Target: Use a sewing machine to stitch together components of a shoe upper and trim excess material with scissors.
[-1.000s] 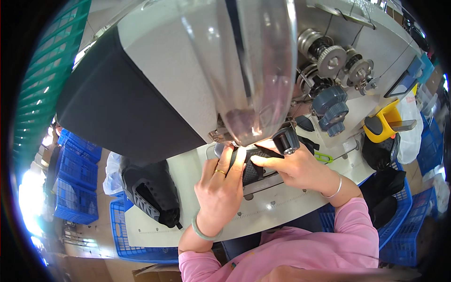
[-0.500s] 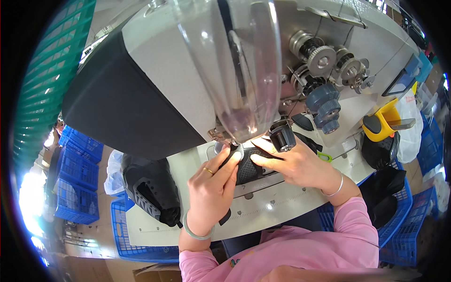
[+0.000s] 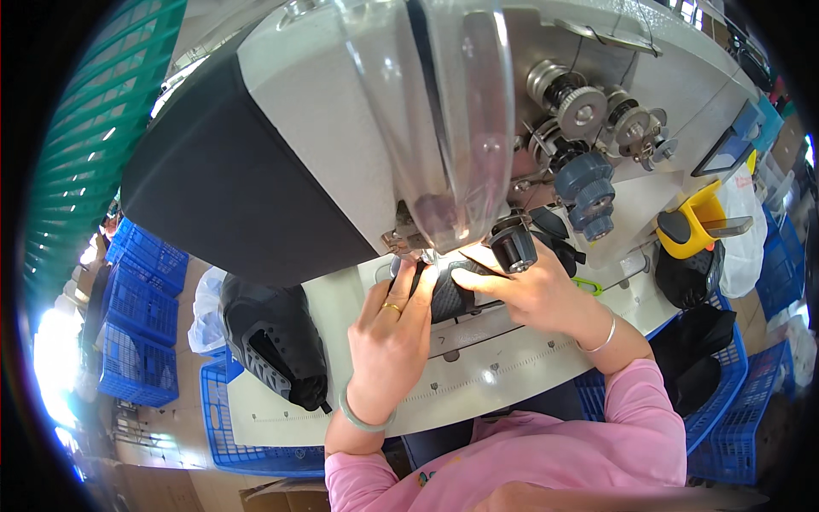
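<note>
Both hands are pressed flat on a dark grey textured fabric piece, which lies on the pale bed of the sewing machine, right under the needle area at the base of the machine head. The left hand lies open, fingers together and stretched far toward the needle, resting on the near-left edge of the piece. The right hand comes in from the right, fingers laid flat on the piece's right side, pinning it rather than pinching it.

The risk here, as I judge it: those left fingertips sit very close to the needle, just beside the presser foot, and a forward slip while the machine runs could bring them under it. Uneven pressure between the two hands could also let the piece twist, so the seam wanders off line. A clear guard hangs between the camera and the needle and blurs the exact contact point, so I cannot tell how much gap is left.

Against the frame half a second ago, the hands hold nearly the same pose; the left hand has crept a little farther in toward the needle. To the near left a stack of dark shoe uppers waits on the table edge, above a blue crate.
</note>
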### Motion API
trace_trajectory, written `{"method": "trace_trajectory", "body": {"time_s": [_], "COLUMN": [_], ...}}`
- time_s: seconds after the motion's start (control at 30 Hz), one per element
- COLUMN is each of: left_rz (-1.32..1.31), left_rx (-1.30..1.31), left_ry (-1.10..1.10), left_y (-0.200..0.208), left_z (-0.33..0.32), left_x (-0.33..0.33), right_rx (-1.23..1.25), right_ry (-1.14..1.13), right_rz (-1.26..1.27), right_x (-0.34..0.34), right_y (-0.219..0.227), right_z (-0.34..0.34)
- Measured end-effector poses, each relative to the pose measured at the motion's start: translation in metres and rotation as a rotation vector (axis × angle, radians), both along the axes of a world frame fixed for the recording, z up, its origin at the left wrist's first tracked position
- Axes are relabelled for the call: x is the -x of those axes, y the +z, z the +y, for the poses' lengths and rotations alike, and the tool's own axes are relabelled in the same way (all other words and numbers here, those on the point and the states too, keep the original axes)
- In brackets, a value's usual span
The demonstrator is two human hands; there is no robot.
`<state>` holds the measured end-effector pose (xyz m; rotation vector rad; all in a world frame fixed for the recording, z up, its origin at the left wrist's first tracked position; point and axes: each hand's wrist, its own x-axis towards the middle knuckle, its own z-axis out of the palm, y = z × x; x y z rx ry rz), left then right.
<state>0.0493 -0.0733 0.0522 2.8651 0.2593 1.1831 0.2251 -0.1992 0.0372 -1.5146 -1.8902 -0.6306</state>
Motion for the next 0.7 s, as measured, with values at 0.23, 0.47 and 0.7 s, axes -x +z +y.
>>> {"method": "trace_trajectory", "body": {"time_s": [0.23, 0.47, 0.7], "left_rz": [-0.031, -0.108, -0.112], "left_rx": [-0.016, 0.082, 0.386], "left_ry": [0.005, -0.084, -0.138], "left_y": [-0.003, 0.0, 0.005], "left_z": [0.005, 0.011, 0.017], "left_x": [-0.002, -0.003, -0.002], "right_rx": [-0.05, -0.05, -0.133], "right_ry": [-0.155, -0.244, -0.212], "right_rz": [-0.055, 0.089, 0.05], "right_x": [0.01, 0.042, 0.024], "right_y": [0.002, -0.025, -0.039], "right_z": [-0.01, -0.003, 0.006]}}
